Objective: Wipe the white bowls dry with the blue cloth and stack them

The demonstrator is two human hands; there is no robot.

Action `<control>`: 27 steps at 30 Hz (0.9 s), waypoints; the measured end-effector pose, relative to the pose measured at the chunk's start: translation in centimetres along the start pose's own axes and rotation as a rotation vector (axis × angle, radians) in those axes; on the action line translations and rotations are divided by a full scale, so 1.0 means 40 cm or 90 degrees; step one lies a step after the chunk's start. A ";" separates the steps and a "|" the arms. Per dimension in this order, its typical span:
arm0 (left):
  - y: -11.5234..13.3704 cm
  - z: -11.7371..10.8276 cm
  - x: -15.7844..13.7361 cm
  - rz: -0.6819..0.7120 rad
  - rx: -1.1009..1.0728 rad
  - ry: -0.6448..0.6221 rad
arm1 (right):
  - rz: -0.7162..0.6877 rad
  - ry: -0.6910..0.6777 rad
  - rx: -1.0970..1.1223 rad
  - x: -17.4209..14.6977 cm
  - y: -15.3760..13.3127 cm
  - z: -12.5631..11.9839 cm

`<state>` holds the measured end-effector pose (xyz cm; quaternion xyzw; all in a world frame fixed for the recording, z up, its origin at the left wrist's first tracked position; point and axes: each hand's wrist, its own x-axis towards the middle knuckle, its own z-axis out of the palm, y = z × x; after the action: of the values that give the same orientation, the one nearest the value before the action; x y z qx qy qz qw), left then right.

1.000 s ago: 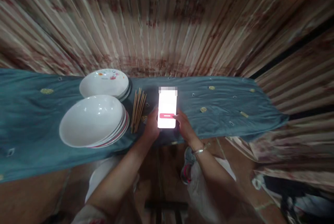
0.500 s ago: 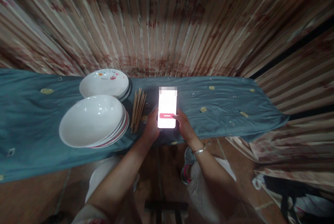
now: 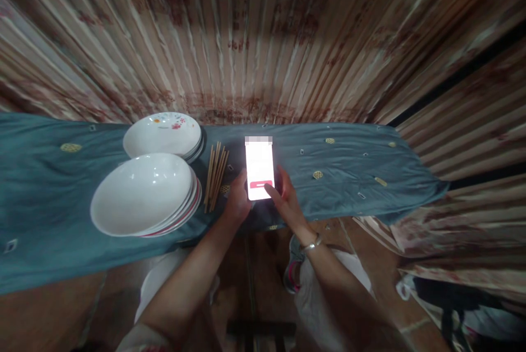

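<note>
1. Nearest, low in the view: the person's forearms, a shoe on the tiled floor, and a bracelet on the right wrist.

2. The left hand, curled about the left edge of the lit phone; it appears to bear the weight, its fingers mostly hidden. Should this hold loosen, the phone could slip down, since the right hand seems to lend little support.

3. The right hand, half curled, thumb stretched across the lower right corner of the screen. Whether its other fingers grip the phone cannot be told, nor whether the thumb presses.

4. The phone, between the hands over the near part of the cloth-covered table; contact with the cloth is unclear. The thumb tip overlaps the right end of a red bar, so a small drift could cause an unintended or missed touch.

5. Left of the phone, chopsticks lie loosely side by side, near the left hand; a sideways swing could scatter them.

6. Farther left, a stack of white bowls, tilted and liable to slide if knocked; behind it, flower-patterned dishes.

7. Farthest: a pleated curtain.
</note>
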<state>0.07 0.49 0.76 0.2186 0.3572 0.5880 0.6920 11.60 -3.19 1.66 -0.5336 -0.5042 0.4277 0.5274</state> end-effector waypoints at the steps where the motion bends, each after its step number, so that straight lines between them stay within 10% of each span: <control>1: 0.003 0.004 0.000 -0.010 -0.019 -0.001 | -0.004 0.009 -0.035 -0.005 0.004 0.001; 12: 0.000 0.037 -0.011 -0.038 -0.036 -0.028 | -0.034 0.061 -0.234 -0.020 0.021 0.016; 21: -0.012 0.053 -0.020 -0.077 0.012 -0.070 | 0.073 0.064 0.010 0.000 0.014 -0.012; 27: 0.005 0.033 -0.033 -0.124 0.048 -0.108 | 0.192 0.058 0.153 0.041 0.005 -0.135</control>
<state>0.84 -0.60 2.07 0.2579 0.3390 0.4838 0.7645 17.15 -2.28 2.00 -0.5547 -0.3395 0.5347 0.5395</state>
